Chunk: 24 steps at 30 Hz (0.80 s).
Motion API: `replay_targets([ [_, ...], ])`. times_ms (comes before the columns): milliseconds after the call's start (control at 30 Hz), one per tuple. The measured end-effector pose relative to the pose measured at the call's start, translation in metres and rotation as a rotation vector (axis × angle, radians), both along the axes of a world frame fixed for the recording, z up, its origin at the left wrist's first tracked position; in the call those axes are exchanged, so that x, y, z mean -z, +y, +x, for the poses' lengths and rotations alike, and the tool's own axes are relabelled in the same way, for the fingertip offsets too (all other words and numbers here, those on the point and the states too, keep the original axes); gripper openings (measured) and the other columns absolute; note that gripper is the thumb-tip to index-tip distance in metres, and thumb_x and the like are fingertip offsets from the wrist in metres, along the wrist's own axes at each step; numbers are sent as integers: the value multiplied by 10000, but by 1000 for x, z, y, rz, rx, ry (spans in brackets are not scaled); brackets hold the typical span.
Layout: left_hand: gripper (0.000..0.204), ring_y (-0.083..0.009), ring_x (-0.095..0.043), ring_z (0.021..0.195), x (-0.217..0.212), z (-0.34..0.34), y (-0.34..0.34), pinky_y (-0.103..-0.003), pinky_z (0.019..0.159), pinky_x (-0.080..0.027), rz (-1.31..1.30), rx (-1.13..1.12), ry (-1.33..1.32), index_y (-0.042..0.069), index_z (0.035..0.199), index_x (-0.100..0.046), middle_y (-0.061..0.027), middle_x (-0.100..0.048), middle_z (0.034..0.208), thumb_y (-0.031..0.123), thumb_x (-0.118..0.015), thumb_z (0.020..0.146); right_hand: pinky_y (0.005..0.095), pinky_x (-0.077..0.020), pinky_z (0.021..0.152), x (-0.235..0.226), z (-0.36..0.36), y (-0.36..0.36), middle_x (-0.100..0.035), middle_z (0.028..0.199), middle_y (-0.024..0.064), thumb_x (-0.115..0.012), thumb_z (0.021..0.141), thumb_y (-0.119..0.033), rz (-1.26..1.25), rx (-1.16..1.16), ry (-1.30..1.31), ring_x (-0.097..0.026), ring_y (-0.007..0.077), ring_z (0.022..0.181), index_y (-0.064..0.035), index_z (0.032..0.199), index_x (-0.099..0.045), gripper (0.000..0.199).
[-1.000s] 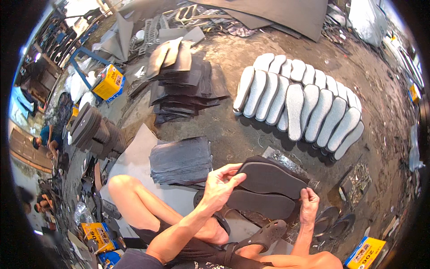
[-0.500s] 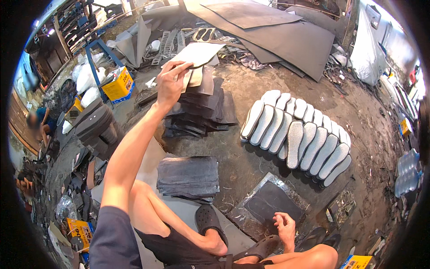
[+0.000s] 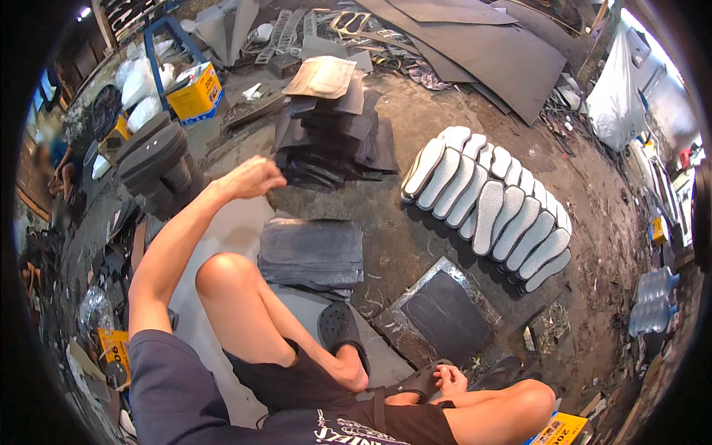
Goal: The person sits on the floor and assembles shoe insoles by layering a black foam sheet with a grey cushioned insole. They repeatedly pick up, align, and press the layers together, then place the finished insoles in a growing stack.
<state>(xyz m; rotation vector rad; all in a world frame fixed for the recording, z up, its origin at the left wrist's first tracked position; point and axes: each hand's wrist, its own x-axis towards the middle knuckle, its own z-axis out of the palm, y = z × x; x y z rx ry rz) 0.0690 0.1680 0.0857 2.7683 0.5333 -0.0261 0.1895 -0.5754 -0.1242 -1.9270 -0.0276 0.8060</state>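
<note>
My left hand (image 3: 256, 176) is raised at the left of a tall pile of dark sheets (image 3: 337, 144), its fingers curled in and nothing visible in them. A tan sheet (image 3: 320, 77) lies on top of that pile. Below it, nearer my knees, is a lower stack of dark rectangular sheets (image 3: 311, 252). My right hand (image 3: 450, 378) rests by my right leg, fingers loosely bent and apart, holding nothing. Just beyond it a dark sheet with faint sole-shaped outlines (image 3: 449, 315) lies on a shiny board (image 3: 400, 305).
Rows of pale grey insoles (image 3: 512, 215) stand on the ground to the right. Large brown sheets (image 3: 489, 55) lean at the back. Dark sole stacks (image 3: 156, 159) and a yellow-blue box (image 3: 194, 93) are at the left. Clear plastic bottles (image 3: 654, 300) lie far right.
My left hand has let go of the pale sheet it held over the tall pile, and has come back toward me. My right hand has drawn back from the dark sheet. The view has shifted.
</note>
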Motion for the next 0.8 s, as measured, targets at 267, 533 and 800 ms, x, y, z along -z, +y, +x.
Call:
replay_targets([
  [267,790,-427,-627,1338,192,-102,-121,-505,1141,-506,51,-931,-113,-73,1423,-681,-279,-672,1400,519,-853,930,274,-554,668,1,-1,-7,-810,972,104,-674,1129,-329,42,-112,4,-653,90,706,-18,1242,-763,343],
  [533,677,-417,-539,1359,213,-81,-185,-518,1169,-448,13,-1056,-399,-7,1424,-654,-219,-594,1372,284,-919,875,264,-499,590,19,-12,-34,-808,1005,86,-681,1126,-370,-1,30,77,-682,96,704,-69,1288,-751,348],
  [800,654,-358,-649,1174,203,-59,-172,-488,1030,-528,-36,-1124,-468,5,1384,-618,-172,-689,1186,130,-904,810,255,-516,615,14,-13,-21,-792,989,70,-680,1127,-353,24,25,63,-702,101,766,-76,1252,-760,314],
])
